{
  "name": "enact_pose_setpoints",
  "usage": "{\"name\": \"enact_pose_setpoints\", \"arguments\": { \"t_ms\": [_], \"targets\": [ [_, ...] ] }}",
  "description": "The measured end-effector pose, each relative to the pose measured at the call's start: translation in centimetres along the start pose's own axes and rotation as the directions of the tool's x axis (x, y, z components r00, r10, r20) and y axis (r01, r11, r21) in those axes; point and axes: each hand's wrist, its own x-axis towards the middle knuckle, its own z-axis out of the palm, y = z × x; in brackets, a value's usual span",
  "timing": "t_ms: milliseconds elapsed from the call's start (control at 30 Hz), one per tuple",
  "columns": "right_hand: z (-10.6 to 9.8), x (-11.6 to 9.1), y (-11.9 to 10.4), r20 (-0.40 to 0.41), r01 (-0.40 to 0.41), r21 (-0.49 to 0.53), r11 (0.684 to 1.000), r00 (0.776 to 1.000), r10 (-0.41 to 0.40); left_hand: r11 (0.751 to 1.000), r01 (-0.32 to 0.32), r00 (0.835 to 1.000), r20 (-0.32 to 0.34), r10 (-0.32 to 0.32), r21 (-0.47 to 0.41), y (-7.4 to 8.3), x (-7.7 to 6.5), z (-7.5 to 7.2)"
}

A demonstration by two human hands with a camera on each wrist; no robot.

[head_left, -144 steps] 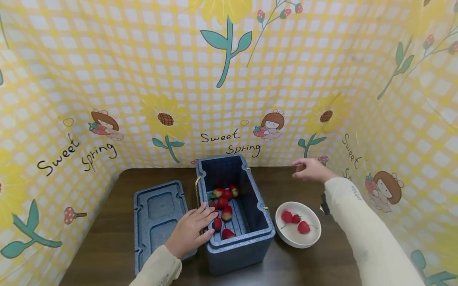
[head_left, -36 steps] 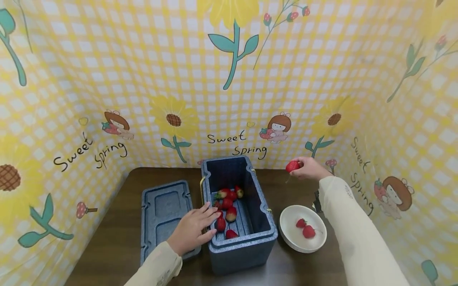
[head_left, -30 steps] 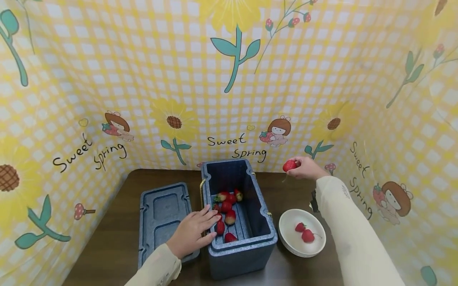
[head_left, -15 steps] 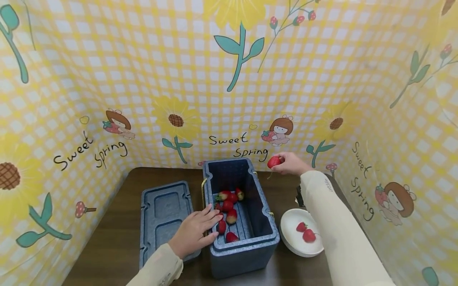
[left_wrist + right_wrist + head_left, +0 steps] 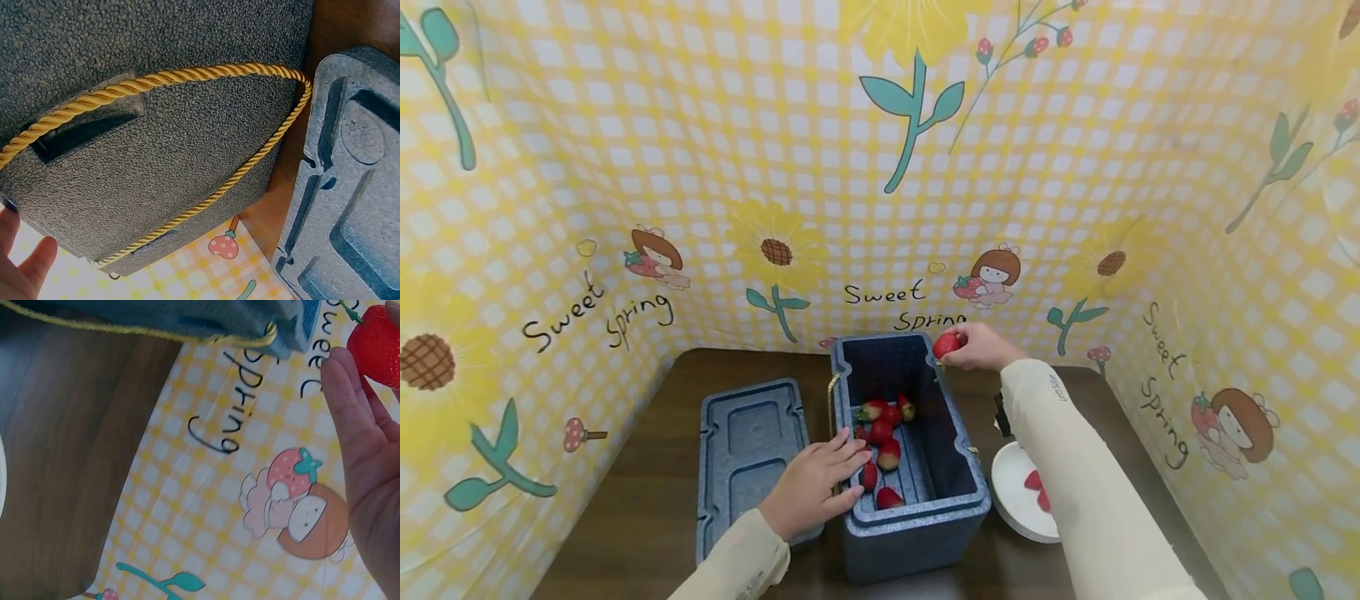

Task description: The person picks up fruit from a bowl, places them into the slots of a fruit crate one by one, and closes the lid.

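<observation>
A red strawberry (image 5: 947, 346) with a green stem is pinched in my right hand (image 5: 983, 347), near the far right rim of the dark blue foam box (image 5: 917, 525). The right wrist view shows the same strawberry (image 5: 377, 347) held between fingers and thumb. My left hand (image 5: 812, 487) rests with extended fingers on the box's left rim. Several strawberries (image 5: 889, 454) lie inside the box, mostly along its left side. Right of the box, a white bowl (image 5: 1011, 508) holds red strawberries (image 5: 1042, 492), partly hidden by my right sleeve.
The box's lid (image 5: 752, 450) lies flat on the brown table (image 5: 647, 467), left of the box. A yellow rope handle (image 5: 187, 75) hangs on the box's side. Yellow checked cloth (image 5: 820, 167) surrounds the table at the back and sides.
My right hand took a strawberry from the bowl and has carried it leftward to the box's far right edge. My left hand has stayed on the rim. The view has shifted slightly.
</observation>
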Motion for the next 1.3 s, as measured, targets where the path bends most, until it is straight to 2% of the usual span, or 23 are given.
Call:
{"name": "enact_pose_setpoints", "arguments": {
  "t_ms": [300,533,733,1000,1200,1300],
  "targets": [
    [1.2,1.0,-2.0,0.054,0.004,-0.038,0.999,0.999,-0.002,1.000,-0.020,0.999,-0.038,0.021,0.013,0.2,-0.1,0.2],
    [2.0,1.7,-2.9,0.062,0.015,-0.074,0.997,0.998,-0.010,0.999,-0.015,1.000,-0.015,0.015,-0.035,0.1,-0.1,0.2],
    [2.6,2.4,-3.8,0.069,0.008,-0.059,0.998,0.998,-0.004,0.999,-0.008,1.000,-0.004,0.008,-0.037,0.1,0.0,0.2],
    [4.5,3.9,-3.8,0.094,0.000,-0.003,1.000,0.996,0.000,0.999,0.027,1.000,0.008,-0.026,-0.041,0.1,0.0,0.1],
    [5.8,4.4,-3.1,0.105,0.035,-0.038,0.999,0.994,-0.031,0.998,0.036,0.999,0.008,-0.036,-0.047,0.0,0.1,0.2],
    [6.3,4.3,-2.8,0.121,0.027,-0.041,0.999,0.992,-0.022,0.998,0.037,0.999,0.006,-0.037,-0.046,0.1,0.2,0.2]
  ]
}}
